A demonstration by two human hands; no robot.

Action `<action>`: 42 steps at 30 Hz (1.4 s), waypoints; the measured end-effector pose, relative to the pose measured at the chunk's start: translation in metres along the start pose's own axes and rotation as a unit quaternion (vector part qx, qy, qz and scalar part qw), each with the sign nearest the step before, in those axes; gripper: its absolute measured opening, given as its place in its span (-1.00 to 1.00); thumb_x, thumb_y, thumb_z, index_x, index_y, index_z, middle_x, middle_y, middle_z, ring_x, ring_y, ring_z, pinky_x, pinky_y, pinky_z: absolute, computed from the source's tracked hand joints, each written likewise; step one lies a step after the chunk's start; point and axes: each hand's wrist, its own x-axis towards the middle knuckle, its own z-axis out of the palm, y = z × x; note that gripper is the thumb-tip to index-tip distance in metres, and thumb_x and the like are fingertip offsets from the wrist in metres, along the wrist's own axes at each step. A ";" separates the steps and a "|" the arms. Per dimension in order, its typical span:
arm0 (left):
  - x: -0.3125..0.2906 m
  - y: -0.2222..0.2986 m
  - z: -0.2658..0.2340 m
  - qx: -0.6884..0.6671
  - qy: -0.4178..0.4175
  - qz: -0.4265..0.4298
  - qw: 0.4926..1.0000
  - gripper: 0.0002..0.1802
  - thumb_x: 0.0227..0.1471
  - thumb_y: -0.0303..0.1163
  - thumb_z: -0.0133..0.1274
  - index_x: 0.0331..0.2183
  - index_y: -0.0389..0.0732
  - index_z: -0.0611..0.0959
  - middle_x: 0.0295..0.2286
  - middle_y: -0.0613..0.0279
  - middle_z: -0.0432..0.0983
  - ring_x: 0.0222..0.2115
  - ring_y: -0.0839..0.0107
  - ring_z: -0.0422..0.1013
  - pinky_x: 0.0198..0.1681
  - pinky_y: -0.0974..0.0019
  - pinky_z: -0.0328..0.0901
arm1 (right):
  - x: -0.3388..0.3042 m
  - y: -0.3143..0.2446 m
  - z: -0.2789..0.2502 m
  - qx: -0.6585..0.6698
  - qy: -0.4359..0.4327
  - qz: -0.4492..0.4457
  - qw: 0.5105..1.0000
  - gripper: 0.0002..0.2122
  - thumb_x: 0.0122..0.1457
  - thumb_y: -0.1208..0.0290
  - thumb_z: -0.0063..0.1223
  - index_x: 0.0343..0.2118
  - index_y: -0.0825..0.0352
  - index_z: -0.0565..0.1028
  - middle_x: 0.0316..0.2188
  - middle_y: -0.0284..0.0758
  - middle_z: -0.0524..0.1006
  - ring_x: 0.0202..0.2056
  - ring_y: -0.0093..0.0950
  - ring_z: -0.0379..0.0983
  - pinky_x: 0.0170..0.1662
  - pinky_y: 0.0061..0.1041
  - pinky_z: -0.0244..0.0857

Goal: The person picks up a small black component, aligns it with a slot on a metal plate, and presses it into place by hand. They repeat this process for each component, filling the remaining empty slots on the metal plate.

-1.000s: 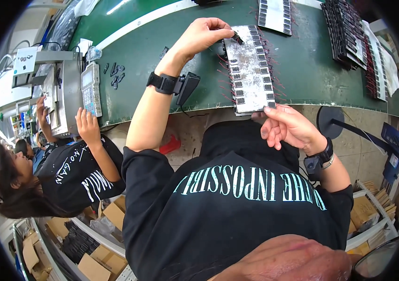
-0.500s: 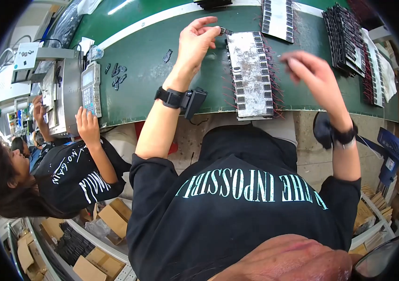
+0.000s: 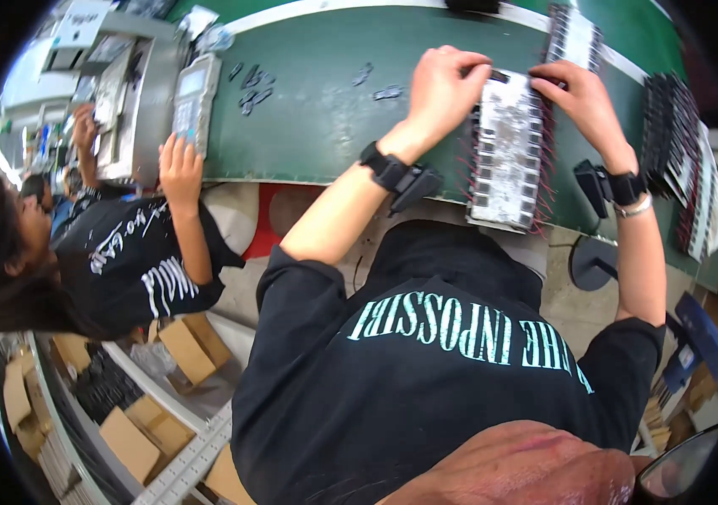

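Both hands now at the far end of the pale board [image 3: 508, 151]: half a second ago the right hand [image 3: 579, 97] was a blur out to the board's right, now its bent thumb and index are close together at the far right edge; can't tell if they grip. Left hand [image 3: 441, 94] has come in from just off the far left corner, thumb and index drawn nearly together there, beside a dark piece [image 3: 500, 77] at the board's end; hold on it unclear. Reads as a switch from one-handed to two-handed work at that end. Board lies on the green table [image 3: 308, 139], near end toward the person, red wires [image 3: 547, 181] along its right side. Loose black parts [image 3: 253, 79] well left.
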 end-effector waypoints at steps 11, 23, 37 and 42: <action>-0.022 0.000 -0.091 0.183 -0.002 0.051 0.982 -0.79 -0.02 -0.33 0.22 -0.27 -0.12 0.75 -0.28 0.20 0.59 -0.23 0.16 0.46 -0.17 0.20 0.39 | 0.012 -0.016 -0.008 0.002 -0.054 0.016 0.998 -0.79 0.23 0.44 0.10 -0.15 0.45 0.54 -0.37 -0.23 0.61 -0.33 -0.47 0.53 -0.19 -0.55 0.37; -0.028 -0.004 -0.106 0.243 -0.135 0.020 0.960 -0.77 -0.04 -0.56 0.15 -0.24 -0.24 0.69 -0.36 0.14 0.57 -0.28 0.15 0.49 -0.24 0.14 0.46 | -0.046 -0.030 -0.024 0.366 0.069 0.098 0.923 -0.78 0.32 0.43 0.01 -0.07 0.44 0.52 -0.31 -0.33 0.58 -0.31 -0.58 0.46 -0.17 -0.59 0.33; -0.042 0.063 -0.031 -0.364 -0.017 -0.196 0.910 -0.74 0.24 -0.47 0.03 -0.09 -0.41 0.60 -0.39 0.13 0.64 -0.40 0.47 0.59 -0.32 0.45 0.51 | -0.075 -0.111 0.029 0.466 0.111 0.108 0.871 -0.76 0.26 0.58 0.07 -0.02 0.43 0.53 -0.22 -0.35 0.56 -0.28 -0.65 0.48 -0.16 -0.66 0.39; -0.053 0.065 -0.027 -0.433 -0.044 -0.215 0.875 -0.75 0.26 -0.47 0.01 -0.10 -0.42 0.60 -0.35 0.10 0.63 -0.36 0.44 0.60 -0.27 0.43 0.53 | -0.069 -0.102 0.046 0.420 0.157 0.102 0.888 -0.81 0.22 0.60 0.11 -0.10 0.43 0.57 -0.24 -0.40 0.57 -0.28 -0.67 0.49 -0.19 -0.68 0.40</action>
